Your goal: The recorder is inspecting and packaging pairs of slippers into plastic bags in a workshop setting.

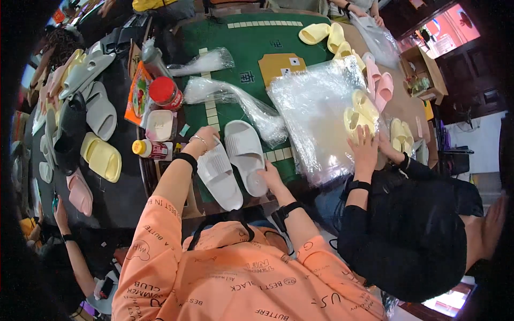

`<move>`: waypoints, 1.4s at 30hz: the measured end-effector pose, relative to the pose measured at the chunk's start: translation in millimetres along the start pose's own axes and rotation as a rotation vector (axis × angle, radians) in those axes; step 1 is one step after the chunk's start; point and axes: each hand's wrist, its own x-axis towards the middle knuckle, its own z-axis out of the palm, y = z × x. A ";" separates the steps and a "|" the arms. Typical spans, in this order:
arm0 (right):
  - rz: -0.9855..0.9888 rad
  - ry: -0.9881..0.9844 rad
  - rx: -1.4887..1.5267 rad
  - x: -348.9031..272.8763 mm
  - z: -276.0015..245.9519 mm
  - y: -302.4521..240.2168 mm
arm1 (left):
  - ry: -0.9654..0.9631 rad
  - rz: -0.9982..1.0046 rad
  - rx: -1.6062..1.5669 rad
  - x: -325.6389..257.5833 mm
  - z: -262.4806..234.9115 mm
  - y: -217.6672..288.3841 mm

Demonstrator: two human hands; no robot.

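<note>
A pair of pale grey slide slippers lies side by side at the table's near edge, right in front of me. My left hand [203, 141], with a bracelet and a black band at the wrist, is closed on the toe end of the left slipper [224, 184]. At the heel of the right slipper [245, 152], my right hand [272, 178] grips the outer edge, its thumb on top; the other fingers are partly hidden. Just beyond the pair, a crumpled clear plastic bag [243, 101] stretches across the green mat [235, 40].
To the right, a co-worker's hand [365, 147] touches yellow slippers [358, 115] on a stack of clear plastic bags [305, 115]. Left stand a red-lidded jar [165, 92], a yellow-capped bottle [149, 149] and a tub [159, 125]. Several loose slippers [101, 158] cover the dark table farther left.
</note>
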 end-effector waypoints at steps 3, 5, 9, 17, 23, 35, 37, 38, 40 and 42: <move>-0.156 0.042 -0.317 7.2 -1.0 -3.2 | 0.107 -0.001 -0.099 3.3 4.3 -2.3; -0.275 -0.038 -0.417 9.4 -6.0 -34.6 | 0.447 -0.049 -0.169 0.8 9.2 -17.1; -0.189 0.521 -0.227 39.3 -39.9 -21.9 | 0.748 0.206 -0.026 -4.8 5.5 54.9; -0.104 0.458 -0.378 75.9 -40.0 -32.9 | 0.142 0.062 -0.676 -16.3 115.5 133.5; -0.145 0.568 -0.435 37.4 -39.4 -53.4 | -0.137 -0.161 -0.761 33.8 140.1 144.0; 0.191 -0.168 -0.080 -130.3 -77.7 72.2 | -0.284 -0.473 -1.635 73.4 141.1 154.2; 0.477 -0.171 -0.095 -174.5 -85.3 95.3 | -0.160 -0.535 -1.454 67.4 127.0 164.8; 0.546 -0.114 -0.007 -197.7 -93.1 126.0 | -0.182 -0.525 -1.454 67.3 127.5 170.7; 0.558 -0.150 -0.005 -221.9 -100.6 134.8 | -0.207 -0.451 -1.400 59.9 122.1 169.0; 0.567 -0.174 -0.004 -230.4 -105.9 140.7 | -0.194 -0.448 -1.348 48.4 119.0 172.6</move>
